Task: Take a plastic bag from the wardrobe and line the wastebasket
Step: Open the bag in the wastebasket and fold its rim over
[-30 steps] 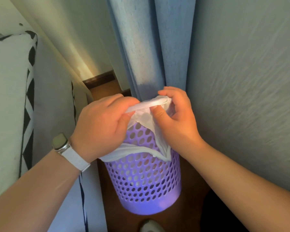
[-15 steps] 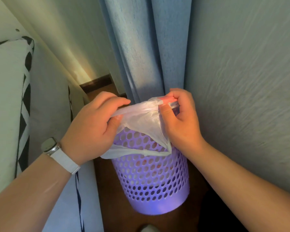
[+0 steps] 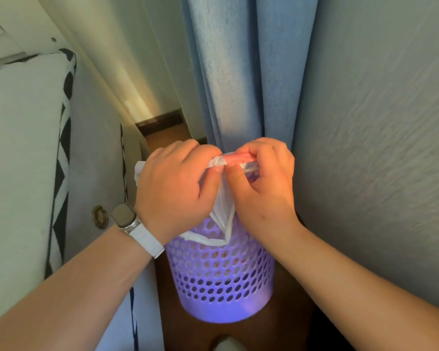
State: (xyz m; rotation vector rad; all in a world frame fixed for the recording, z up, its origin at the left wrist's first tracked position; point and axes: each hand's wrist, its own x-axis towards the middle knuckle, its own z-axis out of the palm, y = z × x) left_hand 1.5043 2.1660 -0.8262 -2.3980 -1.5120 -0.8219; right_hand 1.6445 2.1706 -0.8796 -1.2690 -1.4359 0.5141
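Right now a blue curtain (image 3: 251,72) is hanging down the upper middle of the frame, and a textured wall (image 3: 378,122) is filling the right side. Both are crowding the purple wastebasket (image 3: 221,282), which is standing on a brown floor (image 3: 289,325) at lower centre. A pale cushion (image 3: 18,160) with black-and-white trim is taking up the left side, with a small round brass fitting (image 3: 100,217) showing beside it. Both hands are sitting in front of the basket's mouth, hiding its far rim and its inside. A watch (image 3: 126,216) on a white strap is sitting on the left wrist.

The plastic bag (image 3: 222,211) is looking thin, white and crumpled, gathering into folds as it drops toward the basket. One edge is draping over the near rim, and a corner is poking out left of the left hand (image 3: 173,188).

That hand and the right hand (image 3: 261,183) are each pinching the bag's top edge between thumb and curled fingers, knuckles nearly touching, above the basket. Most of the bag is hanging below the grip.
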